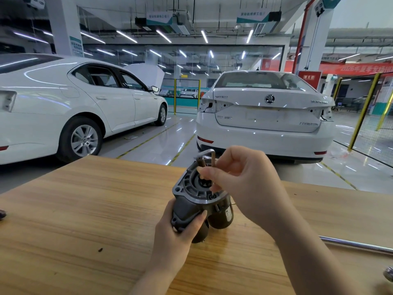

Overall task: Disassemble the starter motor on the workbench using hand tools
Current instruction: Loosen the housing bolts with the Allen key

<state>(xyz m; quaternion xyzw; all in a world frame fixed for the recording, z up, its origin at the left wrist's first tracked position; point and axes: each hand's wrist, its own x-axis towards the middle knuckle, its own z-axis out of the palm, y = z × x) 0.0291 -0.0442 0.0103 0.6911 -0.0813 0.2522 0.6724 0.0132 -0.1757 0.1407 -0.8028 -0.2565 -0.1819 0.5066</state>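
Metal starter motor [191, 188]: sitting whole on the wooden tabletop [85, 209], between both hands' fingers.
Left hand [176, 231]: fingers curling round its housing, steadying it.
Right hand [244, 179]: fingers pinching the L-shaped key [213, 159], which is reaching down past the fingertips to the flange.
Progress: apparently just beginning, with housings not yet parted.

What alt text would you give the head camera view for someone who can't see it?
A person's left hand grips a starter motor on a wooden workbench while the right hand holds an L-shaped hex key at its front housing. Two white cars are parked behind.
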